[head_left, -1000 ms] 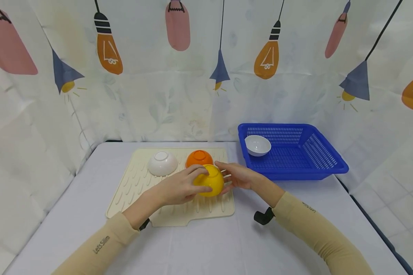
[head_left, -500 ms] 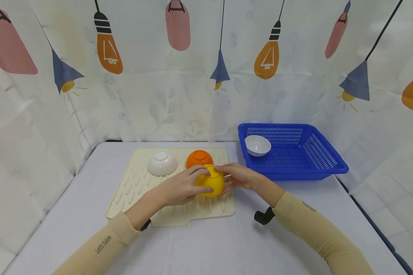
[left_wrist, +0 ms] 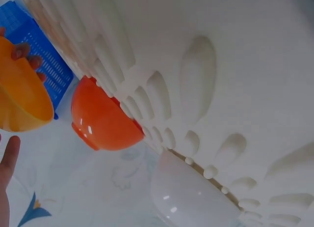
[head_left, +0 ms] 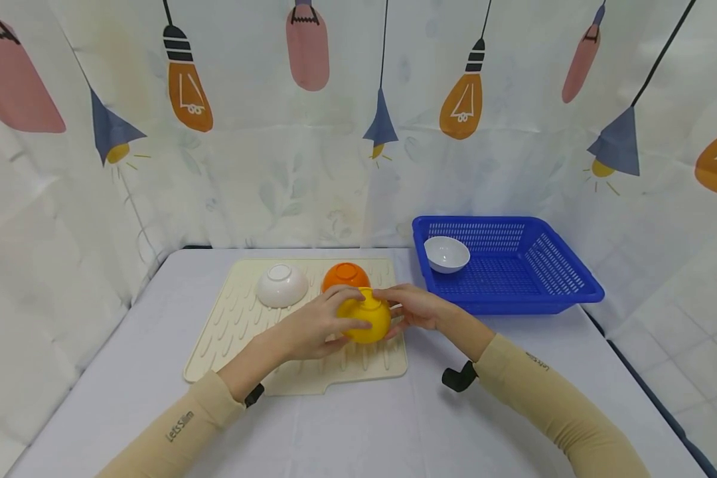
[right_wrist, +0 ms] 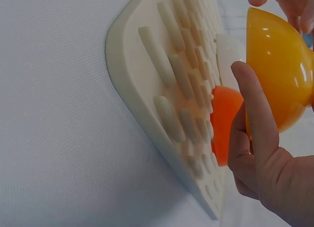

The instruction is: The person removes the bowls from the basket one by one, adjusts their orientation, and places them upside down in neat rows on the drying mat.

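Note:
A glossy yellow bowl is held upside down between both hands, its foot turned up, over the cream drying mat. My left hand holds its left side, thumb across the front and fingers near the foot. From the right, my right hand grips it with one fingertip by the foot and the others lower; the right wrist view shows a digit along the rim of the yellow bowl. Just behind, an orange bowl lies upside down on the mat. To its left is an inverted white bowl.
A blue plastic basket stands at the back right, with a white bowl upright in its left end. A white cloth covers the table. Behind hangs a patterned curtain.
The right hand's upper fingertip has come in from beside the yellow bowl to its foot. The bowl has shifted very slightly right; the other bowls and basket stay put.

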The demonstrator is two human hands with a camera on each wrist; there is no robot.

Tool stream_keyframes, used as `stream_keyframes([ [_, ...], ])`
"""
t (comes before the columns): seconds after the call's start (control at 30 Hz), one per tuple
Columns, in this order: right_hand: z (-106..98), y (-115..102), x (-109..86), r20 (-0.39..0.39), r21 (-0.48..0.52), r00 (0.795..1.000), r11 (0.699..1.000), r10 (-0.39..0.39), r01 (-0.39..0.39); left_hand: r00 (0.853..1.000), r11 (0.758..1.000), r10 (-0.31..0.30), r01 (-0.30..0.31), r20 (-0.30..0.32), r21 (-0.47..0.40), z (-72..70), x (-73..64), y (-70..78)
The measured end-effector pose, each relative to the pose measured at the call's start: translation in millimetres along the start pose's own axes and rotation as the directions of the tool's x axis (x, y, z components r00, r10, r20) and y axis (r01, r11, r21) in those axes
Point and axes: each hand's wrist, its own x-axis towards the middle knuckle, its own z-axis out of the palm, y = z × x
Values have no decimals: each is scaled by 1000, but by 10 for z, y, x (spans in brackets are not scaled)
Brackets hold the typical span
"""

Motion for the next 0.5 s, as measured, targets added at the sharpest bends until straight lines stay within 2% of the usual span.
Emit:
stream_keyframes([
  [0.2,1,-5,-2,7,-13,1000,1000,-14,14,991,989,-116,108,-69,-100,26,-8,-1],
  [0.33,0,-1,-1,-1,-18,1000,1000,-14,14,977,971,-203,192,-63,-144,31,-9,9],
  [0.5,4,10,4,-14,-22,1000,1000,-14,14,948,931,-316,305,-30,-199,54,-25,14],
])
